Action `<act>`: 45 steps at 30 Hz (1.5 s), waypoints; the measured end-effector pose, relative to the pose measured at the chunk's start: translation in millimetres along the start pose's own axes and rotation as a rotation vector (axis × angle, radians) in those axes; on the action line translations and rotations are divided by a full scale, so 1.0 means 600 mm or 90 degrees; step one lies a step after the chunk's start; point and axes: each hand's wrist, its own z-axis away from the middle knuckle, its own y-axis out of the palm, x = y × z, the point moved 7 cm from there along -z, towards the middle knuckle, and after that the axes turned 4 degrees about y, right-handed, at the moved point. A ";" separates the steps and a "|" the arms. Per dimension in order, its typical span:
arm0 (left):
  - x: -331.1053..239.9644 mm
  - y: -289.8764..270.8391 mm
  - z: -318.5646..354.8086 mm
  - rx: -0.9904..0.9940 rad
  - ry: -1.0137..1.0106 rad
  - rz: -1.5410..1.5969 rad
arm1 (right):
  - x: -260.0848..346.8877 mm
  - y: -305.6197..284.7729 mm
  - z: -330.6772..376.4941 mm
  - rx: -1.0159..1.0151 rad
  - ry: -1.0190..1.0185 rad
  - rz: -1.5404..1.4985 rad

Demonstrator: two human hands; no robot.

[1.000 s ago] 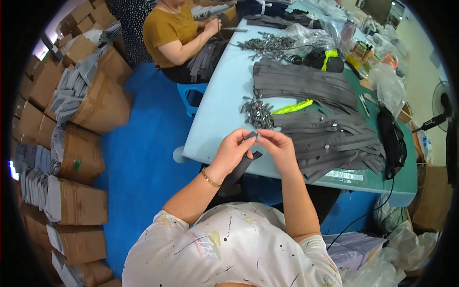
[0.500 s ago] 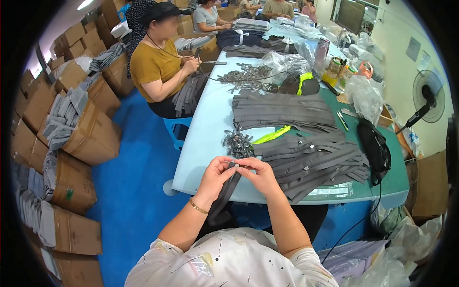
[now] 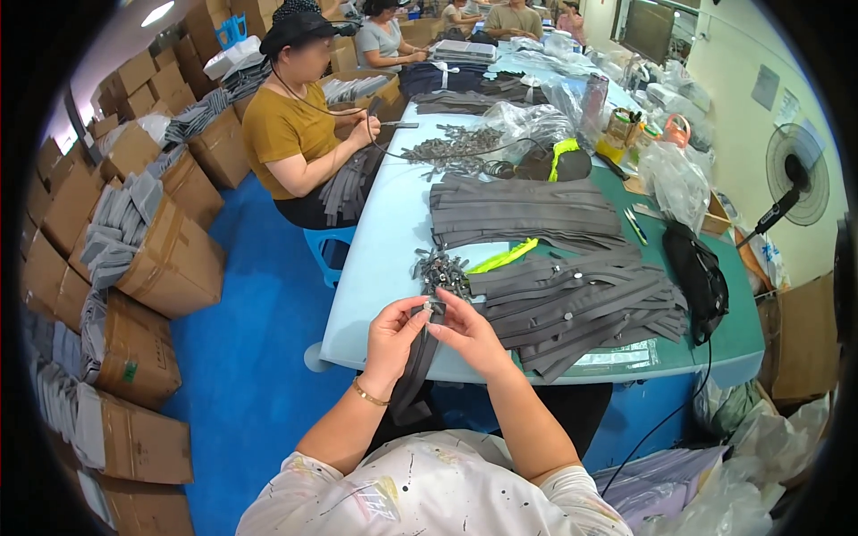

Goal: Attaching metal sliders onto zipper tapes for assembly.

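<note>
At the near edge of the pale blue bench (image 3: 375, 268), both hands meet over a dark grey zipper strip (image 3: 413, 371). The left hand (image 3: 391, 338) has its grip closed around the top of the strip, thumb and fingers pinched on it, a thin gold bracelet (image 3: 368, 393) at the wrist. The right hand (image 3: 468, 329) pinches a small silvery slider (image 3: 433, 306) at the strip's upper end, its fingertips touching those of the left. From there the strip hangs down off the bench edge, in front of the person's speckled white shirt (image 3: 420, 491). Just beyond the hands, on the bench, lies a small heap of metal sliders (image 3: 440, 268); to its right is a spread pile of grey zipper strips (image 3: 581, 304) with a neon yellow band (image 3: 505, 257) at its upper edge. Farther along the bench lies a second, neater stack of grey strips (image 3: 523, 213). At the bench's left side, farther up, a person in a mustard shirt (image 3: 284, 134) sits on a blue stool (image 3: 329, 246), holding grey strips. Left of the bench, across the blue floor (image 3: 259, 357), stand cardboard boxes (image 3: 170, 259) with grey bundles on top.
</note>
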 end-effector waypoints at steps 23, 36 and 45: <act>0.031 -0.019 0.000 -0.011 -0.125 0.098 | -0.014 0.002 0.020 -0.218 -0.053 0.006; 0.023 -0.016 0.000 0.023 -0.084 -0.046 | -0.023 -0.017 0.014 -0.142 0.041 0.085; 0.036 -0.025 0.005 0.063 -0.095 -0.111 | -0.047 -0.021 0.014 -0.084 0.136 0.084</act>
